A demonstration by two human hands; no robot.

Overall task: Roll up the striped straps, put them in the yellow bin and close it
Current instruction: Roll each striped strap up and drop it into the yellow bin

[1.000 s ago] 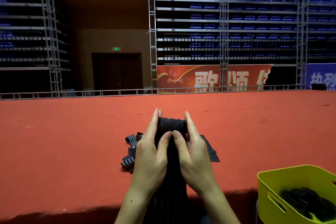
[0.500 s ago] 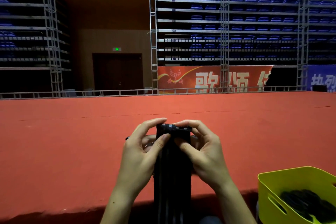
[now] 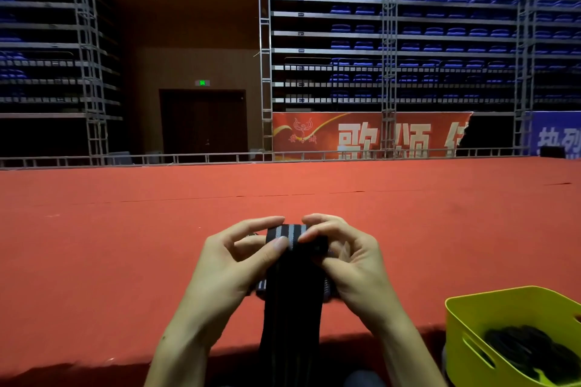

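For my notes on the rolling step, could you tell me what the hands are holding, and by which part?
Both the left hand and right hand pinch the striped strap at its rolled top end; the rest hangs down.

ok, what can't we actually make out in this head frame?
- Loose straps on the red carpet: hidden behind both hands; only a striped edge peeks out under the left hand.
- Striped strap: tail cut off by the bottom edge.
- Yellow bin: cropped at the right and bottom edges; dark contents too dim to count; no lid in view.
- Right hand: covers the roll's right end.
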